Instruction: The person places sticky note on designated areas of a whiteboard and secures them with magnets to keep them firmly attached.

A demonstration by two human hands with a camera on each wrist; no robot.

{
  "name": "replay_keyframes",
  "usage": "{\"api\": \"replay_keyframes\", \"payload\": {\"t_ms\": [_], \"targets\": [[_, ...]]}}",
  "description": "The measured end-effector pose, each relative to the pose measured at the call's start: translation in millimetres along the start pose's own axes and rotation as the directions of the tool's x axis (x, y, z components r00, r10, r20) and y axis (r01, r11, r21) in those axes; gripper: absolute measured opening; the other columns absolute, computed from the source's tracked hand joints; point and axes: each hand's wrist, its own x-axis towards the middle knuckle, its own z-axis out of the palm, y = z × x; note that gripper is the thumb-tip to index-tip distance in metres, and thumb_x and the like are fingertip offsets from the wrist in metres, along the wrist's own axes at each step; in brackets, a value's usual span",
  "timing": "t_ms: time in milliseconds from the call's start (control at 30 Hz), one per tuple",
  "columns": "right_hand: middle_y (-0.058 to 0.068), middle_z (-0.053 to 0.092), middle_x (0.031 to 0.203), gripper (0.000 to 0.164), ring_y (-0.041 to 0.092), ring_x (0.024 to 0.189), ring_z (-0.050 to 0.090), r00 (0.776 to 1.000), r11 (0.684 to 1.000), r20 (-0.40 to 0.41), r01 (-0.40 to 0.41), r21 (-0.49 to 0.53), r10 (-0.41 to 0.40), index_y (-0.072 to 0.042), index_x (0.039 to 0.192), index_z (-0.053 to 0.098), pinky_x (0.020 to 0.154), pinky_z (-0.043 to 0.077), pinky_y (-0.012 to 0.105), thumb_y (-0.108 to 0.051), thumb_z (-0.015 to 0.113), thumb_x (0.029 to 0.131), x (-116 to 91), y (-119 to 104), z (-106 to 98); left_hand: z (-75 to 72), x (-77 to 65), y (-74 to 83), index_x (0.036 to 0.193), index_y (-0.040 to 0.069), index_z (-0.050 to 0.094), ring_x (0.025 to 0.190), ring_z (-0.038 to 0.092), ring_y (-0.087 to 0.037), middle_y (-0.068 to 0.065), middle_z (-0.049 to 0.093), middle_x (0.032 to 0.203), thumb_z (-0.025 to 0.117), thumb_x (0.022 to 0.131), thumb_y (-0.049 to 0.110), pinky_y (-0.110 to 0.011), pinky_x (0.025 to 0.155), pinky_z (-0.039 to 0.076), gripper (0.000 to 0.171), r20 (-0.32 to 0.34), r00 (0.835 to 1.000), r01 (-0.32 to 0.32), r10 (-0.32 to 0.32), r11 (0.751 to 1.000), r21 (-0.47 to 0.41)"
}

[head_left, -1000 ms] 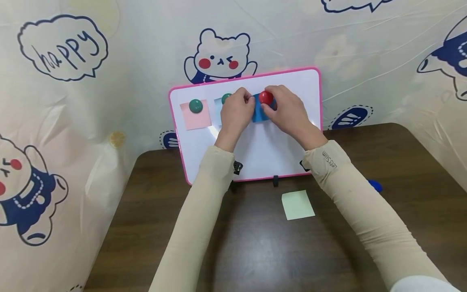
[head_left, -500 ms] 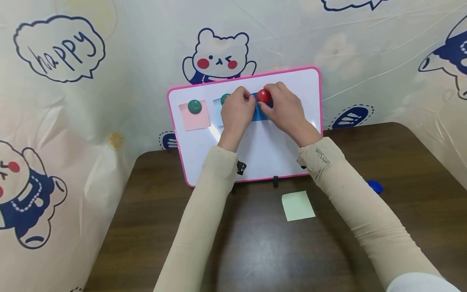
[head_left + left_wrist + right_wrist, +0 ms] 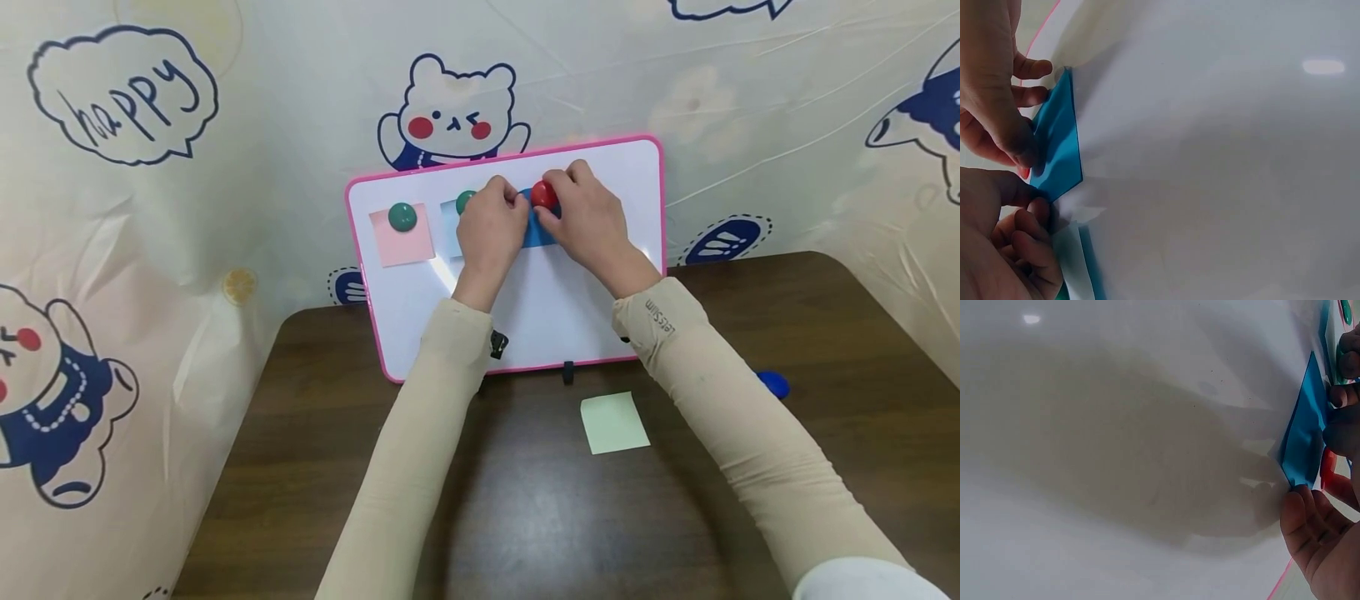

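Observation:
A blue sticky note (image 3: 537, 235) lies against the pink-rimmed whiteboard (image 3: 562, 312). My left hand (image 3: 491, 235) pinches this note by its left edge; the left wrist view shows thumb and finger at the corner of the blue note (image 3: 1063, 147). My right hand (image 3: 591, 221) grips a round red magnet (image 3: 542, 194) between thumb and fingers at the note's upper part. To the left, a pink note (image 3: 407, 248) is under a green magnet (image 3: 402, 217). A light blue note (image 3: 450, 237) with another green magnet (image 3: 463, 200) is partly hidden behind my left hand.
The whiteboard leans at the back of a dark wooden table (image 3: 300, 467). A pale green sticky note (image 3: 615, 423) lies in front of it. Beside my right sleeve is a blue round object (image 3: 774, 384), partly covered. Behind hangs a printed curtain (image 3: 285, 167).
My right hand has shifted slightly left and up with the red magnet, over the blue note. My left hand keeps its pinch on the note's edge.

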Motion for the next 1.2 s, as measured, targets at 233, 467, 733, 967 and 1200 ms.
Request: {"api": "replay_keyframes", "payload": {"t_ms": [233, 467, 733, 967, 1200], "targets": [[0.021, 0.053, 0.119, 0.050, 0.031, 0.103, 0.059, 1.000, 1.000, 0.002, 0.018, -0.017, -0.018, -0.004, 0.135, 0.057, 0.090, 0.055, 0.044, -0.028, 0.073, 0.094, 1, 1, 1, 0.6, -0.8, -0.1, 0.104, 0.012, 0.063, 0.077, 0.059, -0.016, -0.002, 0.064, 0.084, 0.060, 0.101, 0.035, -0.027, 0.071, 0.051, 0.024, -0.001, 1.000, -0.009, 0.009, 1.000, -0.002], [0.021, 0.052, 0.116, 0.050, 0.030, 0.100, 0.059, 1.000, 0.999, 0.012, 0.023, -0.028, -0.022, -0.003, 0.135, 0.057, 0.088, 0.055, 0.044, -0.029, 0.072, 0.095, 2, 2, 2, 0.8, -1.5, 0.6, 0.104, 0.012, 0.064, 0.076, 0.059, -0.016, -0.001, 0.065, 0.084, 0.060, 0.101, 0.035, -0.027, 0.070, 0.051, 0.024, -0.008, 1.000, -0.013, 0.013, 1.000, -0.006], [0.021, 0.052, 0.117, 0.049, 0.030, 0.099, 0.059, 1.000, 0.999, 0.021, 0.017, -0.044, -0.016, -0.002, 0.135, 0.056, 0.088, 0.055, 0.044, -0.029, 0.071, 0.096, 2, 0, 3, 0.0, -2.2, -2.3, 0.112, 0.011, 0.063, 0.080, 0.060, -0.016, -0.002, 0.067, 0.089, 0.059, 0.101, 0.035, -0.028, 0.074, 0.051, 0.027, -0.015, 1.000, -0.003, 0.003, 1.000, -0.008], [0.020, 0.052, 0.122, 0.052, 0.030, 0.102, 0.058, 0.992, 0.994, 0.058, -0.113, 0.008, 0.113, -0.006, 0.144, 0.052, 0.090, 0.054, 0.045, -0.027, 0.065, 0.098, -20, 8, -7, -5.5, -13.4, -3.6, 0.126, 0.014, 0.058, 0.074, 0.057, -0.016, -0.001, 0.062, 0.083, 0.058, 0.102, 0.035, -0.026, 0.067, 0.048, 0.033, -0.023, 1.000, -0.011, 0.009, 0.996, -0.090], [0.019, 0.055, 0.127, 0.051, 0.033, 0.108, 0.057, 0.957, 0.958, 0.141, -0.268, 0.106, 0.252, -0.009, 0.147, 0.051, 0.091, 0.053, 0.050, -0.028, 0.060, 0.100, -67, 31, -31, -12.7, -51.2, -16.1, 0.120, 0.013, 0.064, 0.072, 0.056, -0.015, 0.001, 0.061, 0.084, 0.057, 0.103, 0.029, -0.028, 0.063, 0.049, 0.024, 0.071, 0.983, -0.150, 0.169, 0.965, -0.213]]}}
